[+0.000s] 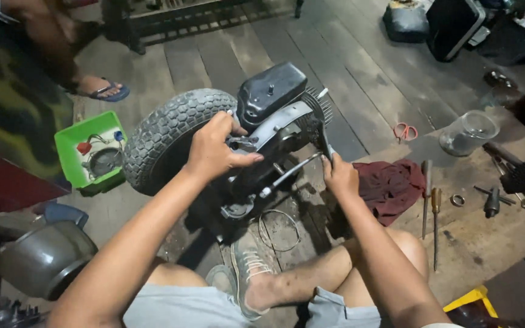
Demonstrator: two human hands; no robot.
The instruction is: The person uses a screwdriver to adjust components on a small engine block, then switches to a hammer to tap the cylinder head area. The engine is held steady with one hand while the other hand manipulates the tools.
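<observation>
A small engine and wheel assembly (274, 115) lies on the wooden floor, with a knobby grey tyre (165, 130) on its left and a black cover on top. My left hand (214, 149) grips a metal bracket beside the tyre. My right hand (337, 173) is closed on a long wrench (291, 173) whose far end meets the assembly's lower middle. My legs and a grey shoe (247, 267) sit just below the machine.
A green tray (68, 143) of parts stands left of the tyre. A dark red rag (396, 185), screwdrivers (435, 225), red scissors (404, 131), a clear plastic jar (468, 132) and loose tools lie at right. Another person's sandalled foot (98, 88) is top left. A metal pot (44, 258) sits bottom left.
</observation>
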